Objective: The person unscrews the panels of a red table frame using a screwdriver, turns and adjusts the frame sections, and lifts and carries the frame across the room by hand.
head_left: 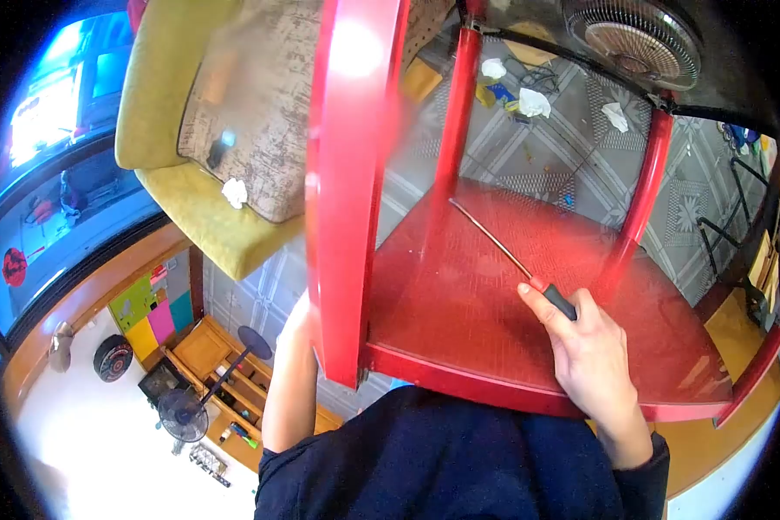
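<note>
A screwdriver (pixel 499 245) with a red and black handle is in my right hand (pixel 594 351), its long thin shaft slanting up and left across the red seat (pixel 485 321) of a wooden chair. My index finger stretches along the handle. The tip lies over the seat near a red chair leg (pixel 456 113); whether it touches anything, I cannot tell. My left hand (pixel 301 321) is at the outer side of a broad red upright (pixel 345 217), which hides its fingers.
Beyond the chair a yellow-green armchair (pixel 173 199) bears a crumpled tissue (pixel 234 192). More tissues (pixel 534 103) and scraps litter the tiled floor (pixel 581 147). A round fan (pixel 637 43) stands at the top, and a pedestal fan (pixel 184 414) at lower left near a wooden cabinet (pixel 201 348).
</note>
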Motion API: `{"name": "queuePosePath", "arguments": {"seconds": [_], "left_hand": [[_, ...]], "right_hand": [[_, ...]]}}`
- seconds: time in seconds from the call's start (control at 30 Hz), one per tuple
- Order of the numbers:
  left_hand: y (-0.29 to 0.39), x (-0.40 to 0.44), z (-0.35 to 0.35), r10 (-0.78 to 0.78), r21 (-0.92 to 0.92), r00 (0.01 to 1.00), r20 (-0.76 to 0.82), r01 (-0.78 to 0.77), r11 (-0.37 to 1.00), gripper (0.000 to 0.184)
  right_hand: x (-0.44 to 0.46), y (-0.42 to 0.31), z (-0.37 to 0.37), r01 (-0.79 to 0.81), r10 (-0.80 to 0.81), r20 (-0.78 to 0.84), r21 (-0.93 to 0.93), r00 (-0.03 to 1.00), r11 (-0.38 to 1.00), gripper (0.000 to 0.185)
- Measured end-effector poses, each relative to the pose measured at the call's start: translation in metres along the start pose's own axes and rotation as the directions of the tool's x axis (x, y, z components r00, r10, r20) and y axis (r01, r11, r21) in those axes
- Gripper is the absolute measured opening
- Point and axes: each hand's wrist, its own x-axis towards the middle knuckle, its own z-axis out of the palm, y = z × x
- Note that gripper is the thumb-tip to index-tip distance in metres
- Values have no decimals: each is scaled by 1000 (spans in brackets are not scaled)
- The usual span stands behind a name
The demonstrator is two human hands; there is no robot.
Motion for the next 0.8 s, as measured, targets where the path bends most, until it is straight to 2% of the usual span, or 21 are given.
{"name": "queuePosePath", "arguments": {"seconds": [0.07, 0.13, 0.17, 0.23, 0.27, 0.3, 0.33, 0.37, 0.4, 0.43, 0.5, 0.53, 0.57, 0.6, 0.63, 0.77, 0.8], "left_hand": [[11, -15, 5, 42, 46, 999, 0, -42, 998, 56], [28, -42, 22, 317, -210, 924, -213, -360, 909, 45], [24, -51, 23, 330, -206, 920, -213, -372, 905, 45], [18, -72, 27, 580, -130, 791, -194, -606, 785, 62], [23, -86, 40, 598, 1, 794, -110, -601, 799, 74], [31, -101, 52, 603, 134, 797, -25, -595, 792, 86], [26, -95, 45, 688, 536, 724, 51, -601, 593, 106], [22, -92, 42, 696, 540, 715, 64, -611, 578, 106], [19, -89, 40, 719, 507, 689, 89, -653, 563, 107], [17, -87, 38, 739, 472, 663, 118, -692, 546, 109], [14, -84, 34, 735, 505, 653, 183, -703, 500, 107], [12, -82, 35, 762, 462, 622, 180, -737, 493, 106], [9, -79, 35, 788, 417, 591, 174, -769, 485, 105], [7, -78, 32, 800, 492, 574, 172, -754, 435, 101], [6, -75, 31, 802, 492, 567, 185, -760, 424, 101], [5, -70, 31, 825, 452, 543, 158, -782, 429, 96], [5, -67, 31, 844, 438, 507, 178, -809, 393, 95]], "right_hand": [[-6, 2, 1, 64, -61, -74, 45, 995, 997, 50], [-12, 2, 5, 170, -150, -185, 99, 971, 980, 39], [-13, 0, 6, 175, -153, -198, 96, 968, 980, 39], [-17, -7, 9, 253, -190, -313, 174, 930, 952, 31], [-22, -15, 9, 258, -186, -323, 197, 928, 946, 40], [-26, -23, 10, 259, -184, -337, 193, 924, 946, 40], [-29, -30, 12, 244, -216, -341, 41, 915, 969, 48], [-32, -35, 15, 217, -242, -342, -110, 908, 970, 56], [-36, -39, 20, 205, -236, -283, -136, 930, 969, 62], [-40, -41, 28, 185, -218, -304, -133, 927, 974, 62], [-42, -46, 46, 152, -279, -445, -300, 851, 942, 58], [-42, -48, 55, 111, -303, -534, -361, 789, 926, 54], [-42, -48, 59, 91, -288, -550, -357, 784, 930, 54], [-41, -47, 62, 83, -325, -589, -399, 740, 913, 54], [-39, -46, 63, 77, -366, -620, -442, 694, 894, 54], [-37, -43, 62, 93, -372, -619, -434, 692, 896, 48], [-35, -42, 65, 86, -376, -642, -435, 668, 896, 52]]}}
